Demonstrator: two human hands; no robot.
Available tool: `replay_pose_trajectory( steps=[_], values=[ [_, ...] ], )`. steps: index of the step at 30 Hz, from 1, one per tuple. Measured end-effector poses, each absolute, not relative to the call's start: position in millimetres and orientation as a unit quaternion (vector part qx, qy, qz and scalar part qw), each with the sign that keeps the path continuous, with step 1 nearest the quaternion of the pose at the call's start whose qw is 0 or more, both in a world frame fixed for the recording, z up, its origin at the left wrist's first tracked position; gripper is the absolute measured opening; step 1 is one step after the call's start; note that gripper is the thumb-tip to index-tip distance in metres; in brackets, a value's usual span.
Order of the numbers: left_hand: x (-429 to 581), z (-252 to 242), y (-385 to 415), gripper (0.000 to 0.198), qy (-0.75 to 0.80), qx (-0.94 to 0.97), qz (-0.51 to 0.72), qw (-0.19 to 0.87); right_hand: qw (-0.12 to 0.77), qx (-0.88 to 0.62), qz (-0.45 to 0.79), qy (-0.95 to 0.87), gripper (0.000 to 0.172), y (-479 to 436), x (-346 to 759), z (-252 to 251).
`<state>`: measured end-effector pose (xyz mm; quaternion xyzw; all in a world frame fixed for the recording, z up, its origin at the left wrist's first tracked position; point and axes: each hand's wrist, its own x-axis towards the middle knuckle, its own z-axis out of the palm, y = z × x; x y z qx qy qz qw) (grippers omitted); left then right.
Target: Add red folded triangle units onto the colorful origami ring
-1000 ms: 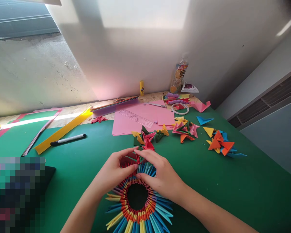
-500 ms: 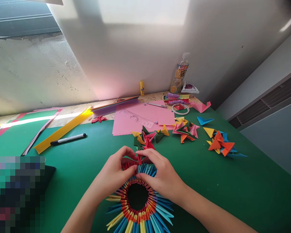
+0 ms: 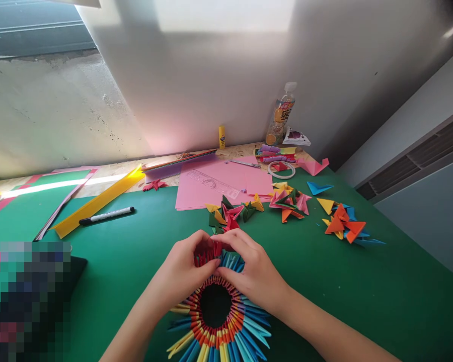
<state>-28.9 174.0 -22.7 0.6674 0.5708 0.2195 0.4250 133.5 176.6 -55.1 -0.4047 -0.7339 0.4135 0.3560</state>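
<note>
A ring of folded paper pieces [image 3: 226, 336], in red, orange, yellow and blue, lies on the green table close to me. Its far edge is gripped by my left hand [image 3: 186, 266], with the thumb on the inner side and the fingers curled over the red outer points. My right hand [image 3: 251, 266] pinches the same edge beside it, over the light blue points. Between both sets of fingertips stands a red folded paper piece [image 3: 217, 248], partly hidden by the fingers. Just beyond the hands lie loose folded pieces [image 3: 232, 213] in red, green and yellow.
More folded pieces lie in piles [image 3: 287, 201] [image 3: 343, 223] to the right. Pink paper sheets [image 3: 189, 193] with a clear ruler [image 3: 211, 182], a marker [image 3: 107, 216], a yellow strip [image 3: 98, 203], a glue stick [image 3: 221, 137], a tape roll [image 3: 281, 176] and a bottle [image 3: 281, 115] are farther back.
The red piece sits lower, deeper between the fingertips. My left hand has shifted slightly right and its fingers have closed in; the ring has moved a little with the hands.
</note>
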Motion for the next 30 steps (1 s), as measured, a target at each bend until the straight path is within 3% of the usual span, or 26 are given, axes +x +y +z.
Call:
replay_pose_trajectory(
  steps=[9, 17, 21, 25, 30],
  values=[
    [-31, -16, 171, 0.012, 0.552, 0.708, 0.184, 0.400, 0.354, -0.411, 0.423, -0.726, 0.043, 177, 135, -57],
    [-33, -3, 161, 0.050, 0.571, 0.751, 0.045, 0.327, 0.345, -0.414, 0.426, -0.727, 0.043, 177, 136, -57],
    [-23, -3, 161, 0.041, 0.602, 0.738, -0.002, 0.306, 0.348, -0.400, 0.462, -0.711, 0.043, 179, 137, -55],
    [-19, -6, 160, 0.039, 0.604, 0.745, -0.007, 0.282, 0.359, -0.399, 0.491, -0.686, 0.029, 181, 136, -54],
    [-19, -10, 157, 0.064, 0.608, 0.755, -0.009, 0.243, 0.380, -0.416, 0.473, -0.677, 0.010, 183, 133, -57]
  ],
)
